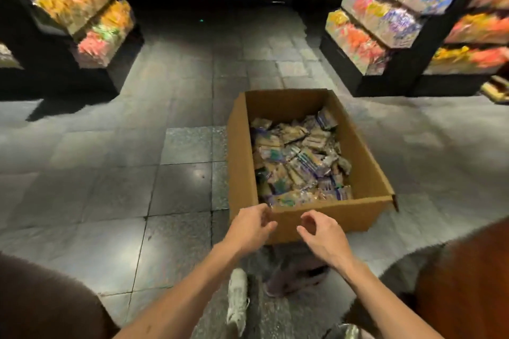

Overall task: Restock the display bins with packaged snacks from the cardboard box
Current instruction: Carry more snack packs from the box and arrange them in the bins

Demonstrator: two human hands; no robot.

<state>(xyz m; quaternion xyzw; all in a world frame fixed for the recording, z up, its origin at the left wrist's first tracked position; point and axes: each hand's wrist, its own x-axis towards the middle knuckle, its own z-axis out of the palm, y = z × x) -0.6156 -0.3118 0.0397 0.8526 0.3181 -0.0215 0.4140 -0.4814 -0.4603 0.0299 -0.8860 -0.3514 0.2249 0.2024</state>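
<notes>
Snacks (pixel 300 162) in box (pixel 369 162) — floor (pixel 110 173), bins (pixel 91 22) left, right

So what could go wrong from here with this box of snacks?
Both the left hand and right hand are at the near wall of the cardboard box; lifting from that one side might tip it and spill the loose snack packets. Your shoe is right by the box, so stepping forward risks tripping.

One cardboard box (pixel 366 162), snack packets (pixel 300 162) inside it beyond counting; one left hand (pixel 252 227), one right hand (pixel 321 237); one white shoe (pixel 238 300).
</notes>
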